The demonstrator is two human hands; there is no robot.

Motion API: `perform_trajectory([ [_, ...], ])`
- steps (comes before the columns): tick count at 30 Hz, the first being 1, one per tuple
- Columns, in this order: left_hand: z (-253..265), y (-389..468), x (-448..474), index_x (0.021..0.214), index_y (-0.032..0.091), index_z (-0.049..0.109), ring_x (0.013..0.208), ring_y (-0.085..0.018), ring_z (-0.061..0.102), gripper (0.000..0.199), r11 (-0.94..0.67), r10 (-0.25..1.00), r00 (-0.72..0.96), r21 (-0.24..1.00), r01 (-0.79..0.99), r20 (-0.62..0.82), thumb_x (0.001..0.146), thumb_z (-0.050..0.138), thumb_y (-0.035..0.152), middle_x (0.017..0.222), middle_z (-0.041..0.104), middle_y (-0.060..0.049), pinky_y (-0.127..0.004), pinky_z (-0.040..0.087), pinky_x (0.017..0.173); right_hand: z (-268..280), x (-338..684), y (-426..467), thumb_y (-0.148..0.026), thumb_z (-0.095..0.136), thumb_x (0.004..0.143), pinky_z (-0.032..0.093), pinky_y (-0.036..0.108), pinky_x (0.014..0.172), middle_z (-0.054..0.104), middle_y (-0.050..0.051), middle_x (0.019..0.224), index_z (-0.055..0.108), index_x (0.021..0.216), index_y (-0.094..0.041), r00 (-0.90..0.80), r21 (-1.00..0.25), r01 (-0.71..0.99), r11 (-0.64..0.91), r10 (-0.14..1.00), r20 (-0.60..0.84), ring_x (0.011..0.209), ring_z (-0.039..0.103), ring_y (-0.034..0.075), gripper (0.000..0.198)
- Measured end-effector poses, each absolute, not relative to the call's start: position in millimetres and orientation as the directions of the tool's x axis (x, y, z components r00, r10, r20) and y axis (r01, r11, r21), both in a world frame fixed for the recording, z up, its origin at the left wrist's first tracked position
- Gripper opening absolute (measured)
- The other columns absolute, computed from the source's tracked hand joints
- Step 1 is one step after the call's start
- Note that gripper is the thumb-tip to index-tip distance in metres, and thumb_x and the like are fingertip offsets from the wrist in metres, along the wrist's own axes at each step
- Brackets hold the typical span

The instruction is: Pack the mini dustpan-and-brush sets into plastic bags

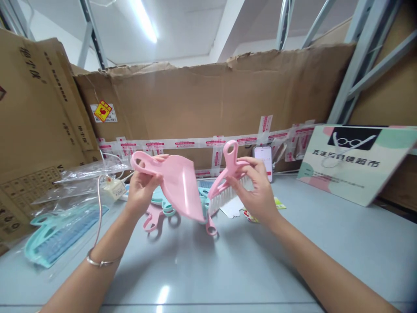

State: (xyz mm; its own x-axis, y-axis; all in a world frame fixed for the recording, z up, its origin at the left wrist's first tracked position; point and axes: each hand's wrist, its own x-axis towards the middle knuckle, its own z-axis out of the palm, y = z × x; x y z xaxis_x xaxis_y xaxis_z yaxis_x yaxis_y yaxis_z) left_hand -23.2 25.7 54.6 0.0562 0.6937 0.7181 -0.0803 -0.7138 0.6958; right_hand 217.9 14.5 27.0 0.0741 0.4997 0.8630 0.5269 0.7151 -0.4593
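My left hand (pixel 146 186) grips a pink dustpan (pixel 182 184) near its looped handle, holding it tilted above the table. In my right hand (pixel 256 187) is a pink hand brush (pixel 230 163) with white bristles, its ringed handle end pointing up. The bristles face the dustpan's lower right edge, and I cannot tell whether they touch it. Behind and below the dustpan, more pink and teal pieces lie on the table, among them a pink handle (pixel 153 218) and a teal piece (pixel 167 208). The dustpan hides part of this pile.
A bagged teal brush set (pixel 65 232) lies at left, near a white charger block (pixel 114 189) with cables. A phone (pixel 263 161) leans against the cardboard wall (pixel 182 104) at the back. A printed paper bag (pixel 352 163) stands right. Small printed cards (pixel 279 203) lie behind my right hand.
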Motion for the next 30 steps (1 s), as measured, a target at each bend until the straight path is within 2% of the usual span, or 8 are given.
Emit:
perform_trajectory([
  [4, 48.7, 23.2, -18.2, 0.107, 0.02, 0.059, 0.105, -0.027, 0.055, 0.037, -0.473, 0.841, 0.188, 0.857, -0.203, 0.508, 0.073, 0.062, 0.036, 0.112, 0.061, -0.009, -0.035, 0.048, 0.083, 21.1, 203.0, 4.7, -0.033, 0.054, 0.08, 0.047, 0.031, 0.072, 0.048, 0.004, 0.092, 0.054, 0.074, -0.022, -0.053, -0.574, 0.356, 0.738, 0.629, 0.776, 0.086, 0.053, 0.017, 0.013],
  [9, 37.7, 20.8, -9.6, 0.105, 0.02, 0.061, 0.092, -0.026, 0.062, 0.032, -0.249, 0.9, 0.299, 0.936, -0.247, 0.318, 0.075, 0.062, 0.032, 0.101, 0.067, -0.007, -0.033, 0.051, 0.075, 5.8, 185.9, -4.1, -0.029, 0.055, 0.081, 0.045, 0.026, 0.06, 0.047, 0.003, 0.084, 0.054, 0.074, -0.021, -0.231, -0.575, 0.296, 0.763, 0.641, 0.732, 0.072, 0.051, 0.013, 0.011],
  [17, 32.7, 14.1, 2.4, 0.11, 0.019, 0.059, 0.099, -0.026, 0.059, 0.033, -0.145, 0.871, 0.43, 0.961, -0.236, 0.237, 0.078, 0.059, 0.03, 0.112, 0.063, -0.008, -0.035, 0.048, 0.081, -11.7, 177.3, -4.0, -0.022, 0.048, 0.085, 0.047, 0.033, 0.077, 0.048, 0.006, 0.09, 0.058, 0.092, -0.019, -0.315, -0.51, 0.348, 0.787, 0.611, 0.727, 0.088, 0.054, 0.017, 0.013],
  [21, 30.0, 13.3, 4.0, 0.113, 0.02, 0.056, 0.098, -0.024, 0.06, 0.035, -0.13, 0.877, 0.426, 0.963, -0.235, 0.223, 0.08, 0.056, 0.032, 0.111, 0.063, -0.008, -0.035, 0.046, 0.084, -13.8, 176.7, -4.3, -0.021, 0.046, 0.086, 0.047, 0.033, 0.079, 0.048, 0.007, 0.092, 0.057, 0.095, -0.019, -0.316, -0.482, 0.367, 0.796, 0.594, 0.74, 0.09, 0.054, 0.017, 0.015],
  [24, 29.6, 13.9, 2.7, 0.117, 0.019, 0.052, 0.099, -0.024, 0.058, 0.038, -0.176, 0.861, 0.449, 0.968, -0.18, 0.241, 0.082, 0.053, 0.034, 0.113, 0.061, -0.01, -0.035, 0.046, 0.084, -14.5, 176.7, -4.0, -0.02, 0.046, 0.086, 0.047, 0.034, 0.082, 0.048, 0.008, 0.093, 0.057, 0.095, -0.017, -0.306, -0.458, 0.376, 0.805, 0.575, 0.759, 0.093, 0.054, 0.018, 0.015],
  [27, 29.7, 14.9, 2.0, 0.118, 0.019, 0.049, 0.102, -0.023, 0.055, 0.042, -0.296, 0.835, 0.482, 0.955, -0.016, 0.267, 0.08, 0.057, 0.034, 0.115, 0.058, -0.009, -0.034, 0.044, 0.085, -15.7, 177.3, -3.6, -0.019, 0.045, 0.086, 0.047, 0.034, 0.084, 0.048, 0.009, 0.095, 0.057, 0.097, -0.017, -0.304, -0.428, 0.401, 0.81, 0.558, 0.772, 0.095, 0.054, 0.018, 0.016],
  [30, 28.4, 16.9, 2.6, 0.114, 0.019, 0.049, 0.107, -0.023, 0.052, 0.04, -0.442, 0.809, 0.493, 0.884, 0.15, 0.321, 0.077, 0.06, 0.03, 0.118, 0.056, -0.007, -0.033, 0.041, 0.09, -17.4, 178.2, -3.3, -0.018, 0.045, 0.086, 0.046, 0.035, 0.085, 0.046, 0.01, 0.1, 0.056, 0.099, -0.018, -0.297, -0.385, 0.444, 0.809, 0.538, 0.789, 0.097, 0.052, 0.018, 0.017],
])
